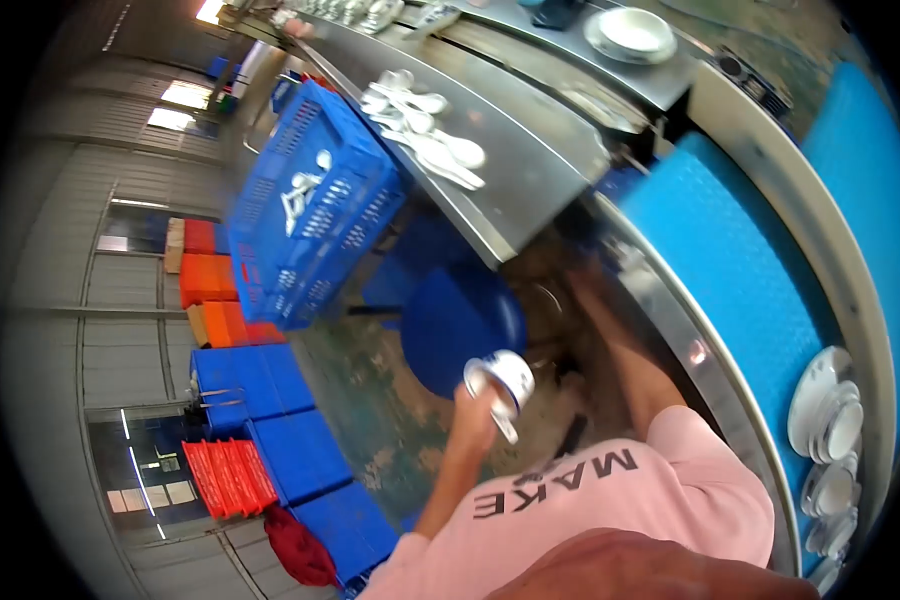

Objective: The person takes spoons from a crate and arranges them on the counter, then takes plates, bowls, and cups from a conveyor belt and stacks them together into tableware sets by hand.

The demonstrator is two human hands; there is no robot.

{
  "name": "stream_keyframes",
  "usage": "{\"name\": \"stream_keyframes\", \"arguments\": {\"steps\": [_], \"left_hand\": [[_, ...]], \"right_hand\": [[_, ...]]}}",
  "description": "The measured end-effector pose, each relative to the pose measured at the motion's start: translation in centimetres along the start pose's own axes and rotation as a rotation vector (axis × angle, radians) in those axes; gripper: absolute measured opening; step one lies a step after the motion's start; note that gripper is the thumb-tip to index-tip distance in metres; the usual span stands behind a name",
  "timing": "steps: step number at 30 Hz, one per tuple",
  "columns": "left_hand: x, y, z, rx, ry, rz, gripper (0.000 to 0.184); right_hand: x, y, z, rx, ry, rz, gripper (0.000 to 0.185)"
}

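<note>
My left hand (481, 407) is closed around a small white bowl (513, 377) with blue marks, held above the floor near a round blue stool (450, 325). A white piece like a spoon handle (505, 428) sticks out below the bowl by my fingers; I cannot tell how it is held. My right hand (582, 278) reaches down beside the metal edge of the conveyor. It is blurred and in shadow, so its fingers do not show.
White spoons (425, 130) lie piled on a steel table (530, 165). A blue crate (315, 200) holds more spoons. White dishes (828, 415) sit on the blue conveyor belt (730, 240); others (630, 35) stand at the back. Blue bins (300, 455) line the left.
</note>
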State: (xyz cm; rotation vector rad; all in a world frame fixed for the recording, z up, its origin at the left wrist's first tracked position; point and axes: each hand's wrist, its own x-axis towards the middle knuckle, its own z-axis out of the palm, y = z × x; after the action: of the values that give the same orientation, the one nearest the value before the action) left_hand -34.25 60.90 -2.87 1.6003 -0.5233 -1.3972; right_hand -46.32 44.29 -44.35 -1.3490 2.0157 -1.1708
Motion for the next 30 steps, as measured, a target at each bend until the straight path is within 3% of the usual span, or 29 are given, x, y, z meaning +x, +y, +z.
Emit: {"name": "stream_keyframes", "arguments": {"steps": [4, 7, 10, 11, 13, 14, 16, 18, 20, 22, 23, 24, 25, 26, 30], "left_hand": [[2.3, -1.8, -7.1, 0.258, 0.061, -0.062, 0.020], [4.7, -0.6, -9.7, 0.279, 0.089, -0.194, 0.023], [8.3, -2.4, -14.2, 0.180, 0.139, -0.192, 0.027], [9.2, -3.0, -15.8, 0.121, 0.160, -0.197, 0.030], [11.1, -5.5, -19.4, -0.005, 0.291, -0.189, 0.033], [12.0, -6.9, -20.6, -0.060, 0.360, -0.175, 0.035], [13.8, -8.9, -23.8, -0.068, 0.384, -0.303, 0.038], [14.0, -8.3, -22.4, -0.076, 0.432, -0.235, 0.045], [14.0, -13.1, -25.0, -0.023, 0.532, -0.075, 0.055], [13.5, -14.1, -24.8, 0.004, 0.561, -0.119, 0.054], [13.3, -14.4, -24.8, 0.012, 0.573, -0.139, 0.053], [13.2, -14.6, -24.7, 0.025, 0.573, -0.159, 0.053], [13.3, -14.6, -24.8, 0.040, 0.569, -0.172, 0.052], [13.5, -14.5, -24.7, 0.052, 0.568, -0.178, 0.052], [13.9, -14.0, -24.6, 0.078, 0.587, -0.181, 0.051]], "right_hand": [[3.3, -5.5, 1.9, 0.030, 0.436, 0.018, 0.082], [3.4, -9.7, -0.6, -0.161, 0.414, 0.216, 0.084], [4.0, -12.8, -3.1, -0.245, 0.175, 0.483, 0.088], [3.9, -13.4, -3.5, -0.222, 0.118, 0.481, 0.087], [2.9, -9.4, -2.9, -0.346, 0.301, 0.059, 0.085], [4.0, -14.1, -8.1, -0.223, -0.189, 0.467, 0.071], [3.2, -16.7, -14.0, -0.488, -0.638, 0.082, 0.048], [1.5, -22.4, -22.1, 0.076, -0.769, -0.272, 0.032], [2.2, -30.2, -32.2, 0.155, -1.038, -0.249, 0.028], [3.4, -32.8, -41.1, 0.201, -0.782, -0.085, 0.021], [3.8, -33.2, -45.1, 0.059, -0.556, 0.178, 0.017], [4.2, -30.3, -48.9, -0.071, -0.255, -0.008, 0.021], [4.3, -27.8, -52.0, -0.182, 0.047, 0.006, 0.027], [4.2, -24.9, -55.3, -0.438, 0.179, 0.058, 0.033], [2.6, -18.8, -59.9, -0.652, -0.071, 0.451, 0.037]]}}
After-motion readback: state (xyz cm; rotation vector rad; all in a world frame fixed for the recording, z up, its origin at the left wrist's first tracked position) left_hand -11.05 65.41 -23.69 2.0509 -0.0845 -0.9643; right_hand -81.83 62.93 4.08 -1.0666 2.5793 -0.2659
